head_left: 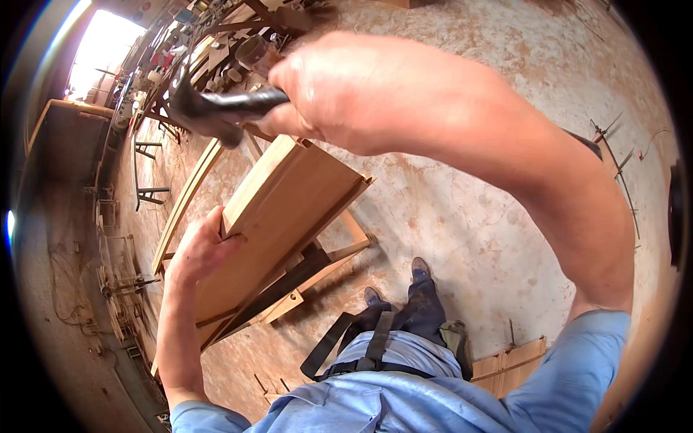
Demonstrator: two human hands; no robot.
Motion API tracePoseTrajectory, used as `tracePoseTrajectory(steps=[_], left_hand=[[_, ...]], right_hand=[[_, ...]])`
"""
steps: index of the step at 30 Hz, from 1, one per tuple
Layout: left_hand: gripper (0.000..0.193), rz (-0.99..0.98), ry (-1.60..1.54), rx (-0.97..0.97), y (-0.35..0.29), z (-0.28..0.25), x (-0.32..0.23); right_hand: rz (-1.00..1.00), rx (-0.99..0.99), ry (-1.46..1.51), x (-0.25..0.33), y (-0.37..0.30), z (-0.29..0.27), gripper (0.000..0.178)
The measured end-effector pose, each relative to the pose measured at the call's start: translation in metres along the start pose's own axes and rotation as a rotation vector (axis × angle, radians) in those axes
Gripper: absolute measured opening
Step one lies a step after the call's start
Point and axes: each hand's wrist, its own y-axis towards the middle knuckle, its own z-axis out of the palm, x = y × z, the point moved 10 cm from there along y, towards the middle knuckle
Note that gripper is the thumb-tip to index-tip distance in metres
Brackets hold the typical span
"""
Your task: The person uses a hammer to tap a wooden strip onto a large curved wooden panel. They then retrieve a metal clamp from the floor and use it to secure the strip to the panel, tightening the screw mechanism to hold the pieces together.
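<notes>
Raised at the upper middle, my right hand is closed round the black handle of a hammer. Its dark head points left and is blurred by motion, above the far end of a wooden panel. The panel lies slanted, with a thick pale edge strip along its left side and grooved edges at the right. Gripping that left edge is my left hand, with the thumb lying on the wood and the other fingers partly hidden.
A wooden stand supports the panel. Left of it runs a long pale wooden strip. Cluttered tools and parts fill the far left bench. Dark metal legs stand near the left wall. Wooden boards lie behind my right side.
</notes>
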Motion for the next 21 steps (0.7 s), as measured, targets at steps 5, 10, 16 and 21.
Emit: tracePoseTrajectory(steps=[5, 10, 16, 21], left_hand=[[0.035, 0.012, 0.082, -0.02, -0.002, -0.001, -0.004], [0.036, 0.01, 0.129, -0.013, 0.0, -0.002, 0.005], [0.034, 0.047, -0.026, 0.004, -0.003, 0.006, 0.008], [0.034, 0.134, 0.049, 0.019, -0.006, 0.004, -0.019]], right_hand=[[-0.074, 0.006, -0.041, 0.001, -0.009, 0.013, 0.037], [-0.033, -0.064, -0.036, 0.004, -0.006, 0.004, 0.036], [-0.03, 0.107, -0.028, 0.008, -0.001, 0.019, 0.036], [0.063, 0.061, -0.085, -0.005, -0.001, 0.021, 0.036]])
